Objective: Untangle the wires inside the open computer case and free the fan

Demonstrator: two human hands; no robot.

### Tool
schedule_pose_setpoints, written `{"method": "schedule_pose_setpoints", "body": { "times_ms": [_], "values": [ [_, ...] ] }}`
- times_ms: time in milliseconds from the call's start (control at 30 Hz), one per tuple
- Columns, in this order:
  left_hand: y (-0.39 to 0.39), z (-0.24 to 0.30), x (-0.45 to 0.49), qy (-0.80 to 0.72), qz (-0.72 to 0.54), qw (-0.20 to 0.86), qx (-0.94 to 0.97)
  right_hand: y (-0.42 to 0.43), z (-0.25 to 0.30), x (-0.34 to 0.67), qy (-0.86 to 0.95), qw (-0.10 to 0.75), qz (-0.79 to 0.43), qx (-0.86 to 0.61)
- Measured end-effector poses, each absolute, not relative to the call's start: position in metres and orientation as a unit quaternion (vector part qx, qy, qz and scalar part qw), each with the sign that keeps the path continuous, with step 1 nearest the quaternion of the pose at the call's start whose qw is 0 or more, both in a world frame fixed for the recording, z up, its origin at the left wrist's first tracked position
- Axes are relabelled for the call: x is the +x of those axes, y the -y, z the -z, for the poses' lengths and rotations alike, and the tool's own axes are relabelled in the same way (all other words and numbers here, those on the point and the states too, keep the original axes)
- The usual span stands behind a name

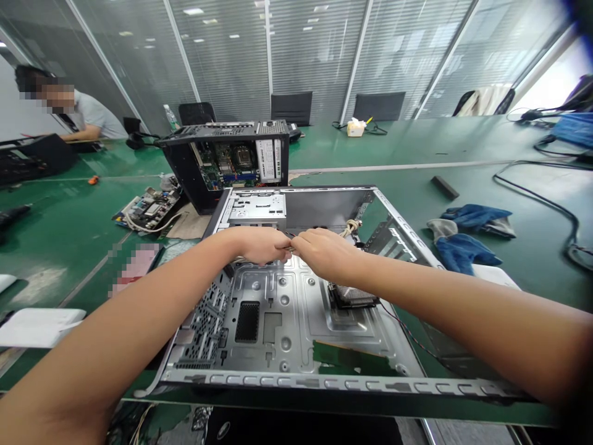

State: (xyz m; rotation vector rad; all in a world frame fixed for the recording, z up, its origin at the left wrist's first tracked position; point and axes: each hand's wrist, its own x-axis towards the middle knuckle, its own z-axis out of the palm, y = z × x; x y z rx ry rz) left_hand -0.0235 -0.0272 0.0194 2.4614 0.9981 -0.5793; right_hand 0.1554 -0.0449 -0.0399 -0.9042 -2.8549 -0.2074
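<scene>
An opened silver computer case (pixel 296 321) lies flat on the table in front of me. Over its far part my left hand (pixel 264 245) and my right hand (pixel 327 252) meet, fingers closed on what looks like a thin cable (pixel 288 248), mostly hidden by them. Just beyond my right hand a tied beige cable bundle (pixel 351 227) shows. A CPU cooler (pixel 354 295) with metal fins sits inside the case below my right wrist. Green memory sticks (pixel 349 355) lie on the case floor at the near side. The metal drive cage (pixel 258 207) is beyond my left hand.
Behind stands another open computer tower (pixel 231 161). To the left lie a circuit board (pixel 152 207) and a white box (pixel 41 327). Blue gloves (pixel 467 238) and a black cable (pixel 546 198) are on the right. A person (pixel 88 114) sits at the far left.
</scene>
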Motion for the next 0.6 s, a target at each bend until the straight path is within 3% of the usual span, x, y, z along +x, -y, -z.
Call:
{"method": "schedule_pose_setpoints", "body": {
  "times_ms": [600],
  "values": [
    [0.018,-0.005,-0.035,-0.379,0.226,0.476,0.761,0.046,0.036,0.157,0.963,0.065,0.138,-0.222]
  ]
}}
